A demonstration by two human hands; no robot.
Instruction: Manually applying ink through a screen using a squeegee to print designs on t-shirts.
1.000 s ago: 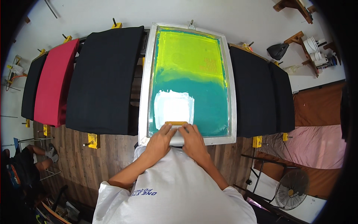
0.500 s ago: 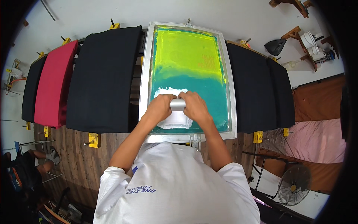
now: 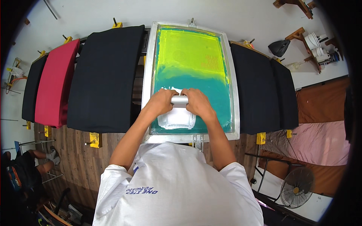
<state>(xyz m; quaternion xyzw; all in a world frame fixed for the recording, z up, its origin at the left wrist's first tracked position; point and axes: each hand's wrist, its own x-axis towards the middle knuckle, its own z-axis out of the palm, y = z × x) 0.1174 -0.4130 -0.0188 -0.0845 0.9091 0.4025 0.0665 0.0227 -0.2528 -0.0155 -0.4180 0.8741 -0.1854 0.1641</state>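
Evidently, white paint (image 3: 176, 119) coated only part of the screen (image 3: 218, 90), mid-frame. Left hand (image 3: 162, 102) and right hand (image 3: 198, 103) grasped a silver scraper (image 3: 179, 99).

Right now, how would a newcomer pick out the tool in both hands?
Find the large silver-framed screen mid-picture, yellow-green at its far end, teal nearer. In its near half, look over the white patch, between the left hand and the right hand. It's the short silver bar held crosswise, rounded, unlike the flat white patch beneath.
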